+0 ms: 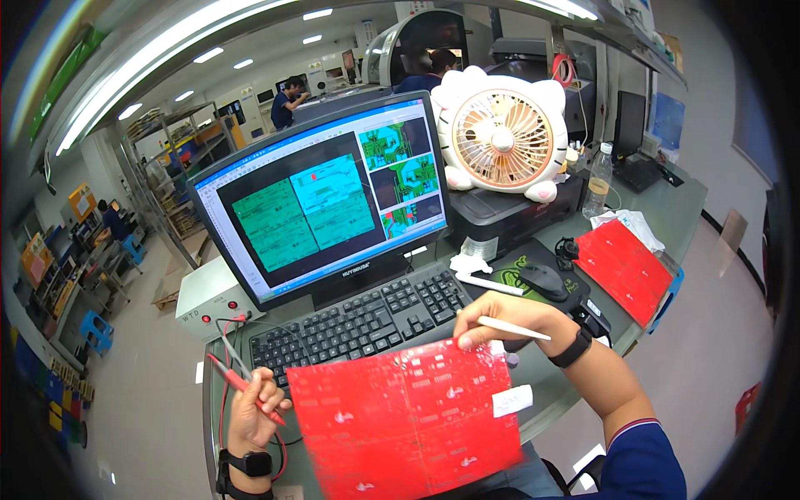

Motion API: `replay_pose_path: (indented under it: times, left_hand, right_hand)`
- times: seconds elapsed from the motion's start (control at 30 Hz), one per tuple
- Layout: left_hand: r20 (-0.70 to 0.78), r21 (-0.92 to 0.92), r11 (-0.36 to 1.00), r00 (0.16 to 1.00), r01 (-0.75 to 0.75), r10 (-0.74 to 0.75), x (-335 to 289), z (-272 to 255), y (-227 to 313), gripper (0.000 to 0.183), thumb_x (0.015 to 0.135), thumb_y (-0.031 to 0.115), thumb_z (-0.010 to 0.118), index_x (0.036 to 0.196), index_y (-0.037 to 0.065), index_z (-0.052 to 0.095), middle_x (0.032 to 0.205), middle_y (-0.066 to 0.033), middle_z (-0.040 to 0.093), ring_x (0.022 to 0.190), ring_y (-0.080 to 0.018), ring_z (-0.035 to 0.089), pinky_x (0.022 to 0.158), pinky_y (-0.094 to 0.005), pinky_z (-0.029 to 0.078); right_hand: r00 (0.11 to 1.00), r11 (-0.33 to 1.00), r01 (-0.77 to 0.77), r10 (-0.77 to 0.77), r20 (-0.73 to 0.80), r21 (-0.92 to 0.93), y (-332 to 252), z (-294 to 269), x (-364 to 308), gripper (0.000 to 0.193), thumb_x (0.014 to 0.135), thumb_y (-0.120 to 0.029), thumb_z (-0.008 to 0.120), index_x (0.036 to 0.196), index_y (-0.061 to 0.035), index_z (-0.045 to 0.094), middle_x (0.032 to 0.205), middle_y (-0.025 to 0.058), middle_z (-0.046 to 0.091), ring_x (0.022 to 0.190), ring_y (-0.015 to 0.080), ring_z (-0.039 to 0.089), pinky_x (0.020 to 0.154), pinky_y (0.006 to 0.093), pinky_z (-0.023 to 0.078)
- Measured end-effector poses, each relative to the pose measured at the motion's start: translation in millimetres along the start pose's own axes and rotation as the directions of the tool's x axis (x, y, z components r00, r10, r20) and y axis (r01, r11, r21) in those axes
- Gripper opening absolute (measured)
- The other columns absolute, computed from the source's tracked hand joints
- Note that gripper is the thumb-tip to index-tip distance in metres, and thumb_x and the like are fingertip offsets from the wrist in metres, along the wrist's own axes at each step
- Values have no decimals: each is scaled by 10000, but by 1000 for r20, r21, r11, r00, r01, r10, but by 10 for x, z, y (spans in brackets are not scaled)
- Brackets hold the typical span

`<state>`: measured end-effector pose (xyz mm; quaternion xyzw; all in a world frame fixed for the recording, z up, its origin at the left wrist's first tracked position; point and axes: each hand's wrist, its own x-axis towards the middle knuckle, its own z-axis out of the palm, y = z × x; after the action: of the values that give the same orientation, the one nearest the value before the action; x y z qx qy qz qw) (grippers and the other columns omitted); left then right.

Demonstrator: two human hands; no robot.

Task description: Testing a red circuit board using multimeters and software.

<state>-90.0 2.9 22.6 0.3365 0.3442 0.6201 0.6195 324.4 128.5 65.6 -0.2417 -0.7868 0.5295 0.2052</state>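
Note:
My right hand (521, 312) pinches the top edge of a red circuit board panel (400, 421) and tilts it up in front of the keyboard. A slim white pen-like stick (518, 329) rests in the same hand. A white label (511, 401) sticks to the panel's right side. Left of the panel, my left hand (254, 412) is closed around a red test probe (242, 383). A grey probe (233, 350) lies along it, its lower end hidden by the fingers. Cables from the probes run to a white box (218, 300) with red terminals.
A monitor (321, 200) showing board layouts stands behind the keyboard (367, 317). To the right are a mouse (542, 282), another red panel (625, 271), a bottle (597, 183) and a cat-shaped fan (500, 137) on a black machine. People work in the background.

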Motion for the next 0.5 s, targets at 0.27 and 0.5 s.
replay_pose_path:
  times: [0.27,0.5]
  left_hand:
    - [39,-153,986,998,58,-53,-133,195,-264,441,914,229,569,1257,-24,455,1184,-182,586,1052,-314,617,844,-461,549]
    - [-147,-198,979,987,40,-70,-151,36,-307,464,893,218,543,1285,-6,439,1191,-204,588,1047,-342,620,868,-509,531]
  right_hand:
    - [999,998,-46,46,7,34,-51,177,487,220,873,-242,693,867,-23,673,669,-48,571,642,18,485,571,211,390]
    - [975,921,-146,195,-104,361,-77,172,497,307,933,-324,597,995,-26,638,804,31,637,716,92,615,663,241,507]
